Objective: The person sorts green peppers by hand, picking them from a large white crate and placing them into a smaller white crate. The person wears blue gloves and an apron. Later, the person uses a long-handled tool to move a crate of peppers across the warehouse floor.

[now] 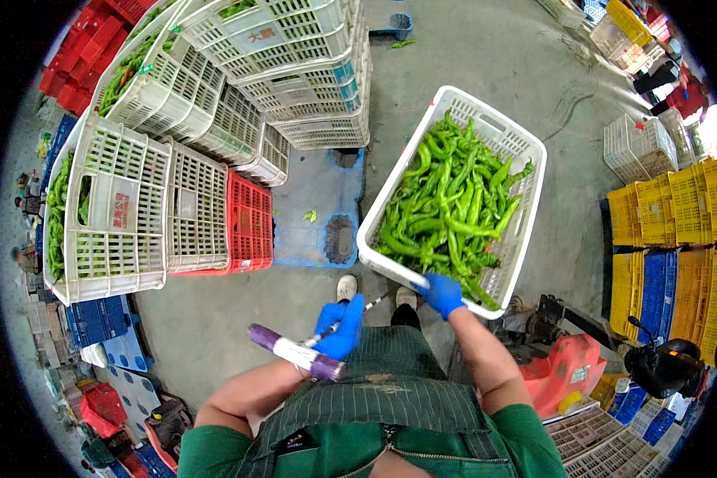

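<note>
A white plastic crate (529,203) full of long green peppers (454,197) stands before me, its near rim in my right hand (444,294), which wears a blue glove. My left hand (339,328), also gloved in blue, is closed around a thin rod-like tool (319,339) with a dark and white shaft. A purple roller-shaped piece with a white band (297,352) lies across my left wrist at the rod's lower end; its exact kind is unclear. What bears the crate's weight is hidden.
Stacked white crates of peppers (299,89) and a white-over-red stack (197,209) stand at the left, by a blue plastic pallet (316,209). Yellow crates (663,209) line the right. A red wheeled machine (564,370) is close at my right. People (684,95) are at the far upper right.
</note>
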Demonstrator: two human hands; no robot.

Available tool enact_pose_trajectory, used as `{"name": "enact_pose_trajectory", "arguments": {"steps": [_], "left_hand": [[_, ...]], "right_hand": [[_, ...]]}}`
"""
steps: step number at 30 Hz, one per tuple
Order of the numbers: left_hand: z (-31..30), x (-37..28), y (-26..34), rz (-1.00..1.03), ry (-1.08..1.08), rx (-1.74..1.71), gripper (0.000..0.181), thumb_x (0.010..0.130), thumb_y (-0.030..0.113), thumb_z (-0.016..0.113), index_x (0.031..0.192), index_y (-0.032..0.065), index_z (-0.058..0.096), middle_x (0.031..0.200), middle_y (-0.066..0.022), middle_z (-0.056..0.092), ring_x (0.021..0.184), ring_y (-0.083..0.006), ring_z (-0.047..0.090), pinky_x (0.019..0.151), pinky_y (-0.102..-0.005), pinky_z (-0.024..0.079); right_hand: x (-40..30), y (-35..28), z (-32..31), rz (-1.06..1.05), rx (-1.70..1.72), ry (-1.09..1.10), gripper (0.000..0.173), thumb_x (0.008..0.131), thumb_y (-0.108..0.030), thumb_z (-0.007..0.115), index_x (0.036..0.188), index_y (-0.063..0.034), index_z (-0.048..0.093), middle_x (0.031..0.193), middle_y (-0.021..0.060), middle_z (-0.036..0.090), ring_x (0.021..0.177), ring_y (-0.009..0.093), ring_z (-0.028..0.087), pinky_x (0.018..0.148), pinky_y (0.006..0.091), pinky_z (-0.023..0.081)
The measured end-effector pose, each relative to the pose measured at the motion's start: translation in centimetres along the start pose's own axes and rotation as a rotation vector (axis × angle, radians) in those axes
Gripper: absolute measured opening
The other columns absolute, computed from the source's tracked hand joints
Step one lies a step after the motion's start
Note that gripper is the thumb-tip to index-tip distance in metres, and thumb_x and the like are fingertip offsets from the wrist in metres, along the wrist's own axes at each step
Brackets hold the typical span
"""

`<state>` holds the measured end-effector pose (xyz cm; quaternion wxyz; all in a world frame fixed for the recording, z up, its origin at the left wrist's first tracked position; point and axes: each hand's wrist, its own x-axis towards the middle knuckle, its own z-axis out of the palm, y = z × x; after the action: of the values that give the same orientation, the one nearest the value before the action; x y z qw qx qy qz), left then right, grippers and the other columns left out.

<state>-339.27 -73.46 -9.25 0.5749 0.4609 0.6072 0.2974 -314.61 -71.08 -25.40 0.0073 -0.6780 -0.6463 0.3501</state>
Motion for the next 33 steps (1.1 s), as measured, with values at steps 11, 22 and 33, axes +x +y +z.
{"name": "enact_pose_trajectory", "arguments": {"steps": [11, 22, 33], "left_hand": [[-10.0, -0.4, 13.3, 0.130, -0.143, 0.006, 0.042, 0.088, 0.037, 0.054, 0.058, 0.0071, 0.052, 0.047, 0.0011, 0.044, 0.039, -0.0062, 0.038, 0.038, -0.0230, 0.029], [-19.1, 2.3, 9.5, -0.003, 0.013, -0.007, 0.044, 0.089, 0.034, 0.052, 0.054, 0.0073, 0.052, 0.047, 0.0037, 0.044, 0.042, -0.0041, 0.039, 0.038, -0.0232, 0.029], [-21.6, 0.1, 4.1, 0.055, 0.106, -0.224, 0.043, 0.090, 0.028, 0.052, 0.054, 0.0047, 0.050, 0.044, 0.0028, 0.043, 0.039, -0.0036, 0.038, 0.038, -0.0229, 0.028]], "right_hand": [[9.3, -6.0, -14.8, 0.045, 0.267, 0.098, 0.048, 0.077, -0.051, 0.056, 0.070, -0.0037, 0.064, 0.058, 0.0111, 0.059, 0.051, 0.022, 0.057, 0.053, 0.0349, 0.045], [13.1, -11.9, -3.3, 0.056, 0.372, 0.215, 0.046, 0.079, -0.047, 0.056, 0.080, -0.0011, 0.064, 0.065, 0.0137, 0.062, 0.057, 0.024, 0.059, 0.059, 0.0354, 0.046], [8.2, -15.6, -3.1, 0.165, 0.754, -0.140, 0.035, 0.083, -0.036, 0.059, 0.082, -0.0014, 0.060, 0.059, 0.0045, 0.053, 0.047, 0.012, 0.047, 0.044, 0.0249, 0.038]]}}
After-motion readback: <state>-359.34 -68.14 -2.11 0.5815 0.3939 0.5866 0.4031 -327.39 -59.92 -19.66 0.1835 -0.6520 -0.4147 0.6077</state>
